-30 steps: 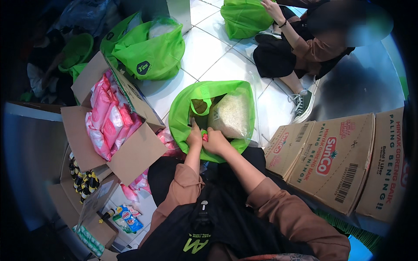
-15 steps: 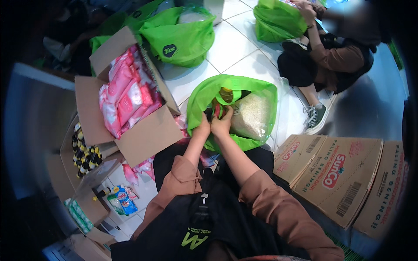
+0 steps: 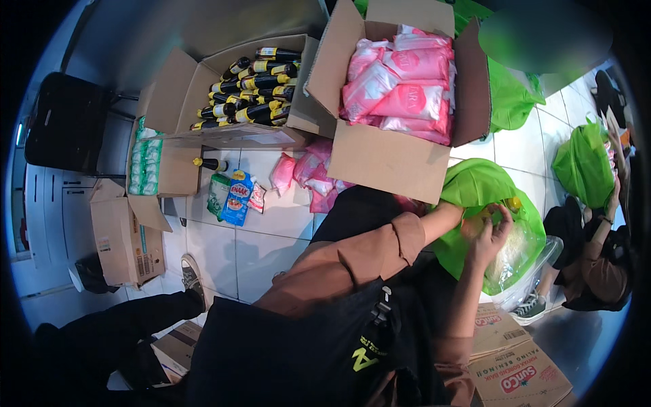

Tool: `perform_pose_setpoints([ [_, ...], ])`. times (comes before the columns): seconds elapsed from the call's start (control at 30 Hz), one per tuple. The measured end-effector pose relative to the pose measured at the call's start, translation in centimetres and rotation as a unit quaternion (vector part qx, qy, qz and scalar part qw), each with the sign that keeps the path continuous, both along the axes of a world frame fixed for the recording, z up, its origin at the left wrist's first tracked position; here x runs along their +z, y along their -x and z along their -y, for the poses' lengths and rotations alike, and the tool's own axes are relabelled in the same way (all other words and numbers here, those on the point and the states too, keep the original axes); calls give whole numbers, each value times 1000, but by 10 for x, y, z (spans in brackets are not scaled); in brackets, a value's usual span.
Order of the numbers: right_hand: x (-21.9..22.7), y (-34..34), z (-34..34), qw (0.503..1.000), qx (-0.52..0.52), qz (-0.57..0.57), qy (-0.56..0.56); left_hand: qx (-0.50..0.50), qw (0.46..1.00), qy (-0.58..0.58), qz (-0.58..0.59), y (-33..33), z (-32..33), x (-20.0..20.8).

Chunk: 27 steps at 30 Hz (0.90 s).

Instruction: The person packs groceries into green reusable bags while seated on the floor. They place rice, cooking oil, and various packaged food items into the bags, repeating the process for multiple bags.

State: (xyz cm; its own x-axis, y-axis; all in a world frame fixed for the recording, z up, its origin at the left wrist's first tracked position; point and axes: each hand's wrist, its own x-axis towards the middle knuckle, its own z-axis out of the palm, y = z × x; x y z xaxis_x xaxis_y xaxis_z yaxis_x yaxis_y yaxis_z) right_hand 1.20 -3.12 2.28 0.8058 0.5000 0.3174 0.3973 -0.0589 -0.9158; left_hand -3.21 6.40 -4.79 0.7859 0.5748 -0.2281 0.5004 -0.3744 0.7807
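Green bag [image 3: 478,175] at right holds a clear sack [image 3: 510,258]; I judge it soft, weighty, best held by its rim. Right hand [image 3: 494,234] hovers above, fingers loosely parted; left hand is hidden inside, its grip I cannot tell.

Matt cloth bag [image 3: 453,245], glossy packets [image 3: 408,100]

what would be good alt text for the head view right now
A left forearm reaches into a green bag while the right hand is at its opening. Nearby, one open carton holds pink packets, another black-and-yellow bottles.
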Motion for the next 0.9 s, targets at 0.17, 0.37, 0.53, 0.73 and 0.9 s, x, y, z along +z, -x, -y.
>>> perform_pose_setpoints([
  [0.17, 91, 38, 36, 897, 352, -253, 79, 3, 998, 56, -14, 14, -6, 3],
  [0.37, 43, 38, 53, 950, 150, 62, 266, 62, 932, -67, 351, 130, 6, 144],
  [0.53, 53, 59, 45, 916, 235, -30, 323, 495, 781, -371, 86, 337, -44, 30],
  [0.73, 83, 84, 47, 861, 304, 206, 353, 476, 715, -271, -434, 488, -38, -131],
  [0.9, 124, 97, 60, 790, 369, 383, 306, 275, 871, -102, -394, 441, -32, -63],
])
